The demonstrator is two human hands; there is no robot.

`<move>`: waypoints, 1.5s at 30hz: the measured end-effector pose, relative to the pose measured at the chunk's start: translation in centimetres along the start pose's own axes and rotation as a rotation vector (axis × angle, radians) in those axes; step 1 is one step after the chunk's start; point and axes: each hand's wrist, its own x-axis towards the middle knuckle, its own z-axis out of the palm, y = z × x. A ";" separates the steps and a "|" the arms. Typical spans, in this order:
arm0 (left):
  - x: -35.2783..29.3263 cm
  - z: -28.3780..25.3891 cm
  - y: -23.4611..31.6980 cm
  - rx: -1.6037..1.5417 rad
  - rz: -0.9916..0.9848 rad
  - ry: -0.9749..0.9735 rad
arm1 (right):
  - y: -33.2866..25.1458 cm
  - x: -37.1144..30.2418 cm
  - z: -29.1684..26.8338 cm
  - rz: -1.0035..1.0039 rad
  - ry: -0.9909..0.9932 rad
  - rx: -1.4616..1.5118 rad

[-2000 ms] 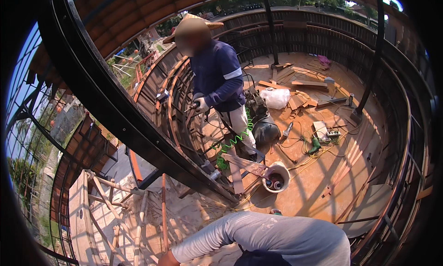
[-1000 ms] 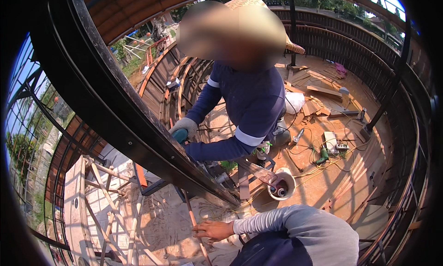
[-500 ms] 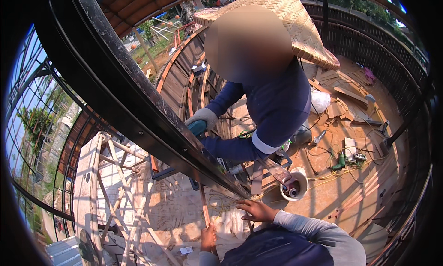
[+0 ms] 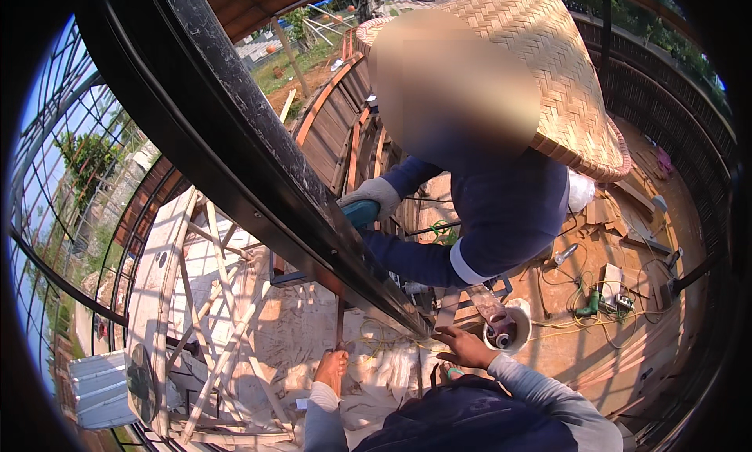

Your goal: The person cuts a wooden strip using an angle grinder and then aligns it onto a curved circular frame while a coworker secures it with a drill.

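My left hand (image 4: 332, 367) is closed around a narrow reddish wooden strip (image 4: 339, 324) that runs away from me. My right hand (image 4: 468, 348) has its fingers stretched out beside the foot of a tall black metal post (image 4: 258, 193); whether the fingertips touch it is unclear. Across from me a co-worker (image 4: 501, 209) in a dark blue top and woven hat bends close to the post. That person's gloved hand (image 4: 377, 195) grips a teal tool (image 4: 361, 212), partly hidden behind the post.
Right of my right hand stands a white bucket (image 4: 520, 320) with a tool inside. Further right lie a green drill (image 4: 587, 305), cords and wood offcuts (image 4: 601, 211). On the left is a wooden frame (image 4: 211, 295). Dark slatted fencing (image 4: 666, 107) curves round the far right.
My left hand has moved forward and left, showing more forearm. My right hand stays near the post's foot, fingers stretched. The view has shifted, and the co-worker's hat appears larger and further right.
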 end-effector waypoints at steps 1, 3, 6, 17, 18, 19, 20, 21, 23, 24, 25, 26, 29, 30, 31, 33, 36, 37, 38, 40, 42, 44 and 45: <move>0.5 2.4 0.7 -0.047 -0.026 -0.071 | 1.1 -0.6 -0.5 0.055 -0.021 -0.039; -1.4 5.1 2.9 -0.136 -0.069 -0.159 | 2.0 -0.9 -1.0 0.059 0.010 -0.058; -2.4 7.5 6.1 -0.087 0.011 -0.116 | 1.4 -0.3 -1.5 0.084 0.043 -0.038; -1.6 9.5 11.3 0.005 0.139 0.076 | -2.1 -1.9 0.5 0.193 0.069 0.033; -1.6 9.7 11.4 -0.011 0.140 0.082 | -1.9 -2.4 0.9 0.194 0.078 0.028; -1.5 9.7 11.7 -0.020 0.145 0.083 | -1.8 -2.8 1.3 0.194 0.086 0.022; -1.4 9.6 11.7 -0.036 0.144 0.089 | -1.9 -2.9 1.5 0.188 0.098 0.002; -1.3 9.2 11.4 -0.060 0.141 0.100 | -1.9 -2.8 1.5 0.170 0.094 0.002; -1.2 9.0 11.0 -0.068 0.155 0.115 | -2.1 -2.6 1.4 0.188 0.059 0.000; -1.5 9.5 11.3 -0.077 0.152 0.120 | -2.0 -2.4 1.3 0.177 0.052 -0.009; -1.8 9.8 11.5 -0.090 0.153 0.129 | -2.4 -2.0 0.9 0.187 0.029 0.004; -2.0 9.8 11.5 -0.099 0.154 0.133 | -2.5 -1.5 0.9 0.140 0.036 0.013; -2.1 9.9 11.4 -0.119 0.175 0.138 | -3.3 0.6 0.7 0.067 -0.014 0.055; -2.1 9.8 11.3 -0.118 0.190 0.131 | -4.1 1.5 0.6 0.057 -0.043 0.068; -2.0 9.7 11.1 -0.116 0.205 0.126 | -4.9 2.7 0.4 -0.001 -0.085 0.077; -1.9 9.9 11.4 -0.090 0.241 0.125 | -5.3 5.0 1.4 0.009 -0.194 0.081; -2.0 10.5 11.1 -0.093 0.227 0.118 | -6.3 9.7 2.8 -0.032 -0.258 0.216; -2.0 10.4 11.4 -0.100 0.220 0.116 | -6.8 11.4 3.7 -0.073 -0.221 0.277; -1.3 9.6 10.9 -0.109 0.212 0.116 | -7.4 13.7 4.8 -0.126 -0.183 0.339; -1.1 9.9 10.7 -0.132 0.225 0.091 | -7.0 17.0 7.7 -0.127 -0.079 0.437; -0.8 9.5 10.4 -0.151 0.252 0.097 | -5.9 22.0 11.4 -0.080 0.039 0.512; -0.7 10.2 10.7 -0.177 0.241 0.081 | -3.8 26.1 13.2 0.045 0.204 0.350; -0.4 10.3 10.5 -0.179 0.250 0.106 | -3.6 27.7 13.4 0.110 0.271 0.268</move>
